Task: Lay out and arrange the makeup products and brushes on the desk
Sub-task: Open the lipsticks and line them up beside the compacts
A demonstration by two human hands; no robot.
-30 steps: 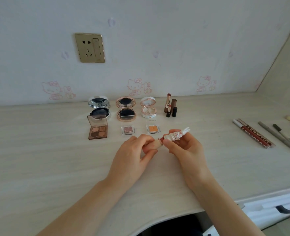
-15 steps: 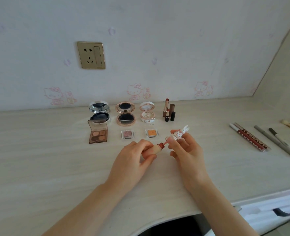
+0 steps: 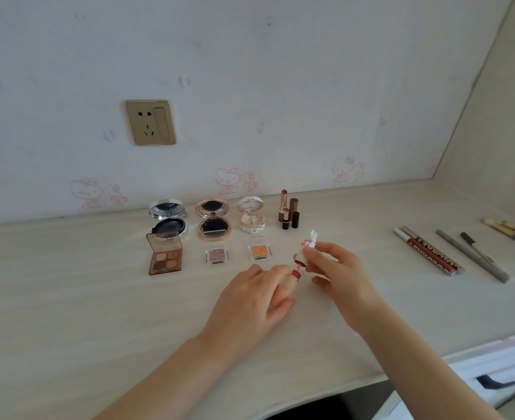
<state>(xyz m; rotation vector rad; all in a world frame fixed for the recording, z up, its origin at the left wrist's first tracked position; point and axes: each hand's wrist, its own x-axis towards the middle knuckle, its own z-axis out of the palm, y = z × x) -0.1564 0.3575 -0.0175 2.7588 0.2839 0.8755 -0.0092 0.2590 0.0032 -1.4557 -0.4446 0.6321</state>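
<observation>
On the pale wood-grain desk [image 3: 68,298], just right of the square orange eyeshadow pan [image 3: 259,250], the left hand [image 3: 250,304] grips a small beige lip-gloss tube [image 3: 290,282]. The right hand [image 3: 338,268] pinches its rabbit-topped cap [image 3: 307,248] just above the tube's mouth. This looks like the uncapping step; next, both need standing near the pan.

— What is set at the back?
— Three open compacts [image 3: 213,219], an open eyeshadow palette [image 3: 165,259], two single pans [image 3: 216,256] and upright lipsticks [image 3: 288,212].
— And elsewhere?
— Pencils [image 3: 471,256] and brushes [image 3: 510,233] are laid rightward. The lip tint tube [image 3: 291,278] is held uncapped, its rabbit cap [image 3: 309,244] just apart.
</observation>
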